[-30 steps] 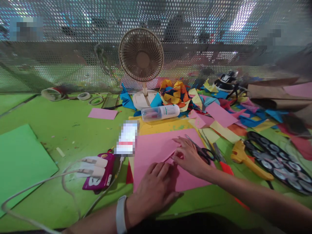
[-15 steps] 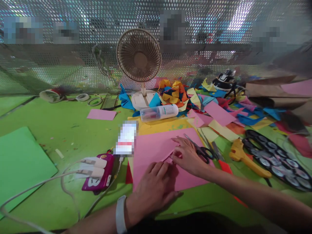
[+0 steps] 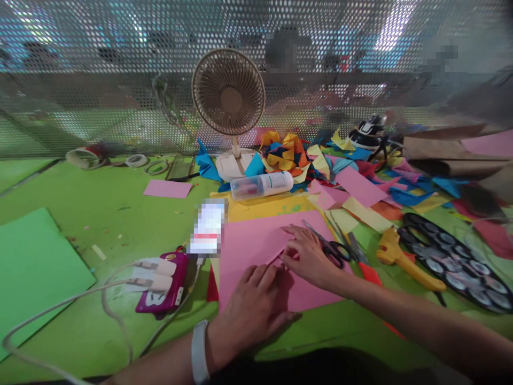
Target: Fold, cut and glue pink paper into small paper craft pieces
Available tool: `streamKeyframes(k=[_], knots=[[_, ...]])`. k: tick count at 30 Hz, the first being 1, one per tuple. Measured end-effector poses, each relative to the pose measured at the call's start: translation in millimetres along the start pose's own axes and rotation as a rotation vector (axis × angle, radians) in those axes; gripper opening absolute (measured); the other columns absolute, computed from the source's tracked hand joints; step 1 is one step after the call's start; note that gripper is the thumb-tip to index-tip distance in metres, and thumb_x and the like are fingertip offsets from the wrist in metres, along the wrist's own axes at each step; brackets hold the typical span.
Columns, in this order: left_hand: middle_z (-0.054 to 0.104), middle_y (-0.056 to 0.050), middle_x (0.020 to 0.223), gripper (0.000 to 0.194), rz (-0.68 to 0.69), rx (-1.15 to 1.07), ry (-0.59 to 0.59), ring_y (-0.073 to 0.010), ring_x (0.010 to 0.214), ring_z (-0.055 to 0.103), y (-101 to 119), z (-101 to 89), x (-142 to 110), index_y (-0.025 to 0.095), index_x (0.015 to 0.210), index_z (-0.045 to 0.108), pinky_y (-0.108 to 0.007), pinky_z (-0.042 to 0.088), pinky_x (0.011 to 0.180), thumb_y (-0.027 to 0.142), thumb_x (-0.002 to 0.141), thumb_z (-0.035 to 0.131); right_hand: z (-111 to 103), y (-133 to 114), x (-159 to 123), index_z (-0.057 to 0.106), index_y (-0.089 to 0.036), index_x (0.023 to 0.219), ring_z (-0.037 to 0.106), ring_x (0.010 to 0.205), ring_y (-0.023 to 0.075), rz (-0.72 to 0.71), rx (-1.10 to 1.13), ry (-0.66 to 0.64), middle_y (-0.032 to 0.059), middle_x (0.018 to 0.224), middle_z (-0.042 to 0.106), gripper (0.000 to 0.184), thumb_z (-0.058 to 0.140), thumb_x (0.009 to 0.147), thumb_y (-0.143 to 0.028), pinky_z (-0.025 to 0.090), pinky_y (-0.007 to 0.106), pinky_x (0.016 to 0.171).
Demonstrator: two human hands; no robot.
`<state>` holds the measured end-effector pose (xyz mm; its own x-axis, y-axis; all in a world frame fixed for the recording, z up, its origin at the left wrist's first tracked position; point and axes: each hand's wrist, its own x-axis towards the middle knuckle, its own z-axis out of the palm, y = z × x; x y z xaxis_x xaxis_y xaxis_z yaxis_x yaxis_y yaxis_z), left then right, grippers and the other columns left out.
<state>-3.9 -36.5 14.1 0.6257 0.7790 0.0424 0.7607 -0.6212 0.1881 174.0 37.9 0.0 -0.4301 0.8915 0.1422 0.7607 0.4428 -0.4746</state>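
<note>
From my remote post I cannot read the phone (image 3: 207,227), its display pixelated. The left hand (image 3: 252,307) and right hand (image 3: 308,260) hide parts of the pink sheet (image 3: 248,240); I cannot tell whether their fingertips pinch it or merely press. The green sheet (image 3: 38,267) is cut off at the left edge. Print on the bottle (image 3: 260,186) is too small for me; shapes beyond the perforated screen (image 3: 120,115) are blurred.
</note>
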Motion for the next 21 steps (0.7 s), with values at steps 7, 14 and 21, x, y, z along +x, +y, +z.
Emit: streamKeyframes(k=[7, 14, 21], knots=[[0.048, -0.012, 0.123, 0.061, 0.007, 0.000, 0.009, -0.0284, 0.107, 0.044, -1, 0.1, -1, 0.013, 0.119, 0.051, -0.044, 0.035, 0.097, 0.062, 0.085, 0.039, 2, 1, -1, 0.058, -0.020, 0.063, 0.039, 0.123, 0.0246, -0.002, -0.010, 0.008, 0.0056, 0.132, 0.049, 0.013, 0.056, 0.075, -0.024, 0.025, 0.048, 0.104], [0.048, -0.013, 0.122, 0.060, 0.012, -0.007, 0.035, -0.0281, 0.106, 0.044, -1, 0.8, -1, 0.012, 0.119, 0.051, -0.045, 0.035, 0.096, 0.061, 0.085, 0.040, 3, 2, -2, 0.056, -0.020, 0.065, 0.038, 0.124, 0.0253, -0.011, -0.001, 0.003, 0.0059, 0.132, 0.048, 0.011, 0.057, 0.075, -0.023, 0.024, 0.049, 0.104], [0.050, -0.012, 0.119, 0.059, 0.002, -0.012, 0.043, -0.0274, 0.104, 0.045, 1, -2.8, 2, 0.014, 0.117, 0.052, -0.044, 0.037, 0.094, 0.061, 0.083, 0.044, -9, 6, 2, 0.061, -0.020, 0.074, 0.040, 0.122, 0.0265, -0.031, 0.006, -0.012, 0.0091, 0.126, 0.052, 0.011, 0.060, 0.078, -0.030, 0.026, 0.052, 0.104]])
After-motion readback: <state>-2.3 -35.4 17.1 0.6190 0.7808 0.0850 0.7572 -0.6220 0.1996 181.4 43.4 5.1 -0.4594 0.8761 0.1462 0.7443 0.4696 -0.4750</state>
